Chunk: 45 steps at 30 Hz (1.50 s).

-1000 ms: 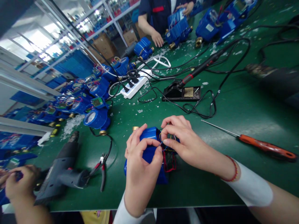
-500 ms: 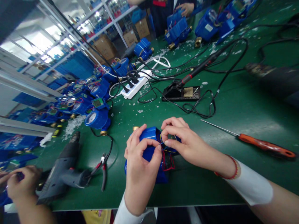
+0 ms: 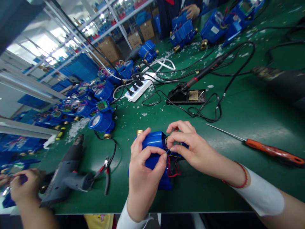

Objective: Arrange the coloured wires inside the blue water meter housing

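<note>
Left hand [image 3: 145,173] and right hand [image 3: 193,144] pinch a thin blue wire [image 3: 168,151] by the fingertips, likely for fine control, above the blue water meter [image 3: 153,138] beneath them.

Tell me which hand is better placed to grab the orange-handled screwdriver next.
Your right hand, I'd judge: the orange-handled screwdriver lies to its right, while your left hand is farther off, at the blue meter. Both appear to pinch blue wire, so the right would need freeing first.
</note>
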{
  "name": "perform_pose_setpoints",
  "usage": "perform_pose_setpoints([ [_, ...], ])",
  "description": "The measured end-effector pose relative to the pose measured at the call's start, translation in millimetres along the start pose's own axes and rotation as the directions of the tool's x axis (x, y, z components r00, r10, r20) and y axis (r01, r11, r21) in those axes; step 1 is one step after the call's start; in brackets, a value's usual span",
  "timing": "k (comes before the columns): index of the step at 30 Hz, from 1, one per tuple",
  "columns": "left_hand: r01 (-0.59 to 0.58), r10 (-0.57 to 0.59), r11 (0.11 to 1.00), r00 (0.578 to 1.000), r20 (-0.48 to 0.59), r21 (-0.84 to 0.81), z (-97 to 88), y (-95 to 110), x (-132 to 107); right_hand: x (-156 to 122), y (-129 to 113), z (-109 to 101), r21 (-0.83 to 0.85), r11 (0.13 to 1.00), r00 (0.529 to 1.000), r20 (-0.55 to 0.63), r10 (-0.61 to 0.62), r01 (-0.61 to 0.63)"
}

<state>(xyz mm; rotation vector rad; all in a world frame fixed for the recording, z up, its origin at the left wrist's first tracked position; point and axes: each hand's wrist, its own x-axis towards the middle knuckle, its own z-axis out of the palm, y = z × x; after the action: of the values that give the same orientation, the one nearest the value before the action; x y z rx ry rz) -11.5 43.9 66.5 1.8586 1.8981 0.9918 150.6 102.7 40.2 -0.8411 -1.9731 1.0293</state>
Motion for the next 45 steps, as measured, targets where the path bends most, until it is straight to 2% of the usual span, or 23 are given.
perform_pose_setpoints([
  [6,-0.086,0.089,0.995,0.994,-0.068,0.046,1.7,-4.4,-4.4,-1.5,-0.9,1.0,0.014,1.000,1.000,-0.002,-0.016,0.016],
  [11,-0.072,0.077,0.995,0.994,-0.076,0.067,0.1,-2.9,-5.7,-2.3,-1.0,2.5,0.000,0.999,0.999,-0.009,-0.051,0.051],
  [22,0.060,-0.055,0.992,0.997,0.045,-0.115,-8.3,-2.8,-11.4,-3.0,-9.8,6.6,-0.050,0.995,0.995,0.061,-0.083,0.086],
  [27,0.234,-0.201,0.946,0.966,0.161,-0.224,-20.2,-1.9,-16.9,-4.4,-16.7,13.6,0.055,0.998,0.994,0.102,-0.045,0.040],
  [32,0.280,-0.239,0.926,0.954,0.180,-0.252,-25.8,-0.5,-20.0,-6.1,-19.8,18.5,0.133,0.991,0.997,0.075,-0.028,0.018],
  [35,0.251,-0.232,0.944,0.966,0.110,-0.212,-22.8,1.5,-23.6,-9.3,-18.0,18.7,0.138,0.989,0.996,0.070,-0.057,0.047],
  [39,0.156,-0.160,0.986,0.984,-0.079,-0.059,-14.3,5.6,-33.4,-15.1,-13.9,15.1,0.100,0.989,0.988,0.097,-0.118,0.108],
  [42,0.089,-0.070,0.992,0.977,-0.200,0.089,-5.4,8.0,-42.5,-19.2,-11.3,11.4,0.072,0.985,0.976,0.144,-0.164,0.155],
  [45,0.016,0.049,0.979,0.951,-0.307,0.205,4.7,9.6,-51.9,-23.8,-8.9,9.1,0.048,0.980,0.966,0.168,-0.198,0.193],
])
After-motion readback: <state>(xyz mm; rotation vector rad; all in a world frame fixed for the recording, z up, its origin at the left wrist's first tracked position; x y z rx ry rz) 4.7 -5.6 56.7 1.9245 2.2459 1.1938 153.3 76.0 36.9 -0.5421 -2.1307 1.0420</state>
